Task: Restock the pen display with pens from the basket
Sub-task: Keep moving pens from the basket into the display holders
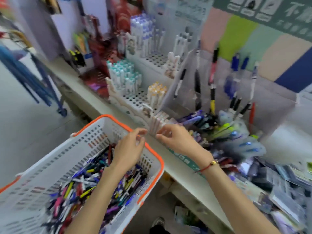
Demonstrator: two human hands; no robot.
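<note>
Head view: left hand point(129, 149), right hand point(175, 139) raised, fingers curled.

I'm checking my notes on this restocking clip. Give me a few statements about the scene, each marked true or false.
1. The basket has an orange rim. True.
2. The basket is empty. False: it holds a heap of mixed pens.
3. The left hand is above the basket. True.
4. The right hand grips a pair of scissors. False: its fingers are at a small pink box on the shelf edge.
5. A red cord circles the right wrist. True.
</note>
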